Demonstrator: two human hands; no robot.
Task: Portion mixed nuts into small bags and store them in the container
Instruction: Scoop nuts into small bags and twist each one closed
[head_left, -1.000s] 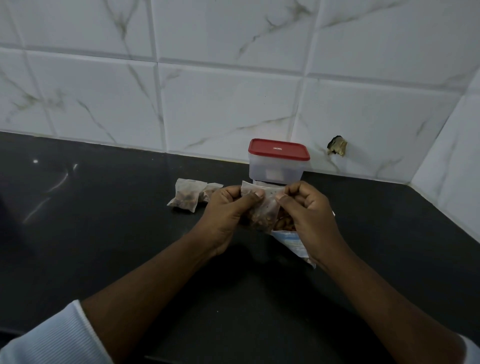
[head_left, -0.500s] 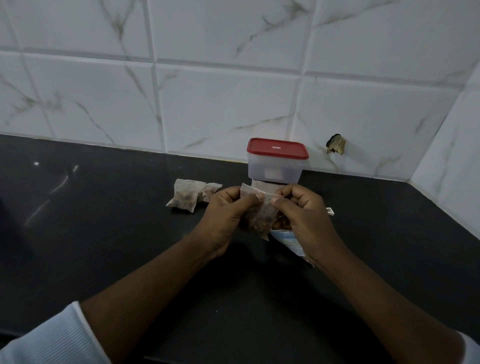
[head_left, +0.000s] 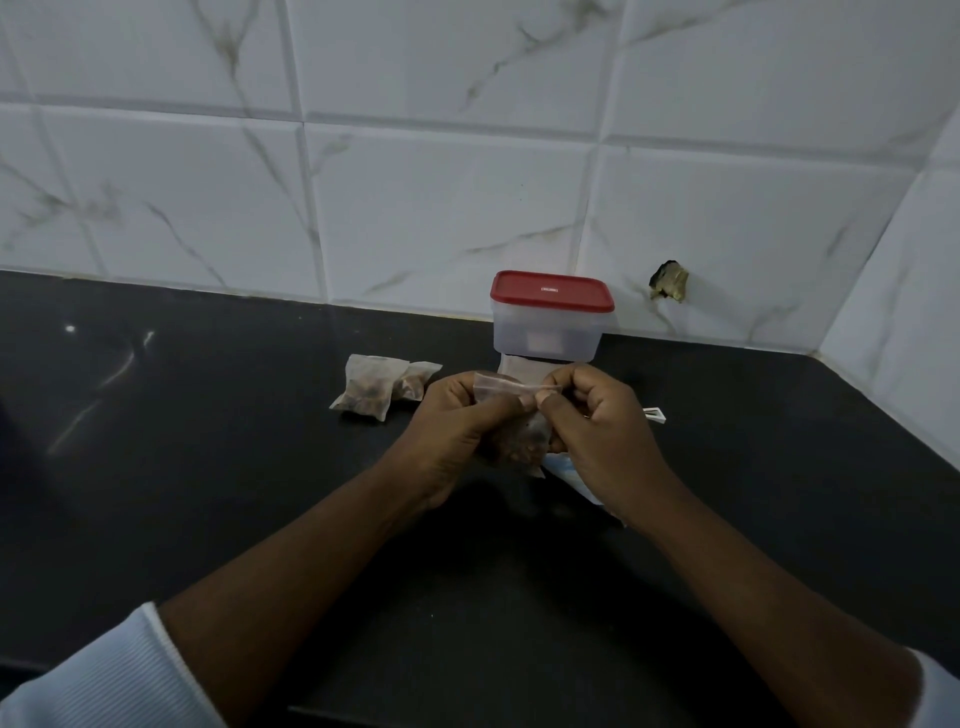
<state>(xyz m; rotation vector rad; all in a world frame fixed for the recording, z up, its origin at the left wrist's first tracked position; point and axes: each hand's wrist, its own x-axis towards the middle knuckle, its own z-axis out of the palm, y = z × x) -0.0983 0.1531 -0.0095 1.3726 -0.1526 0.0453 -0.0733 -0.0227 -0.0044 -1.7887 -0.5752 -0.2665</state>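
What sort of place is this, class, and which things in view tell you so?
Probably a home kitchen: a dark countertop against a tiled wall, with a red-lidded container on it.
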